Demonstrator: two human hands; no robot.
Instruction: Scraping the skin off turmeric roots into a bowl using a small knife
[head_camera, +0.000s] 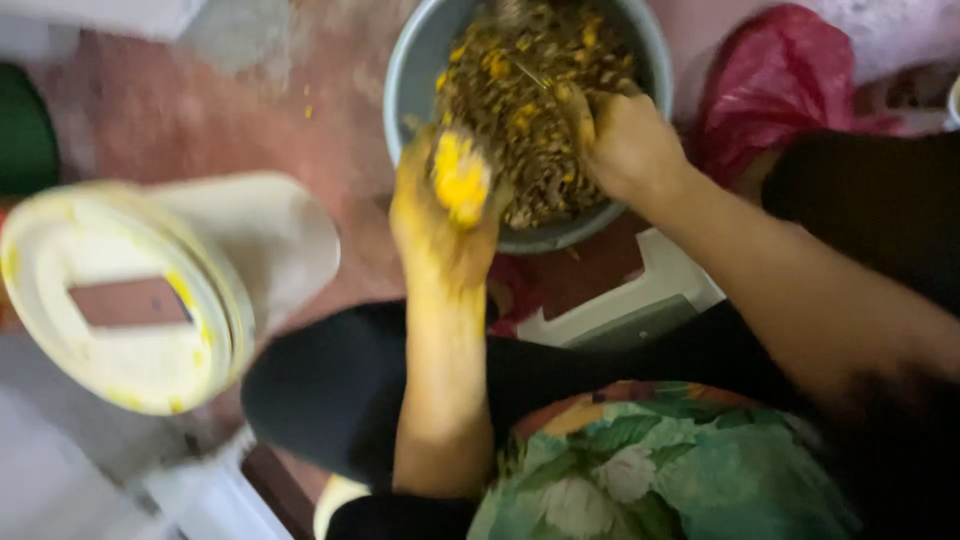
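1. Yellow pulp (460, 178) is held in the left hand (440, 215), grip closed around it, at the grey bowl (410, 80) rim.
2. Right hand (625, 140) is buried in the mix (530, 110); its grip cannot be told.
3. Pulp is best squeezed above the bowl.

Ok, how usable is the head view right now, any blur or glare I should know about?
Head view: motion blur smears the whole frame; the left hand with its yellow lump and the white bucket are the softest. The right hand in the metal bowl reads a little clearer. Lighting is warm and even, with no harsh glare; the lower right falls into dark clothing.
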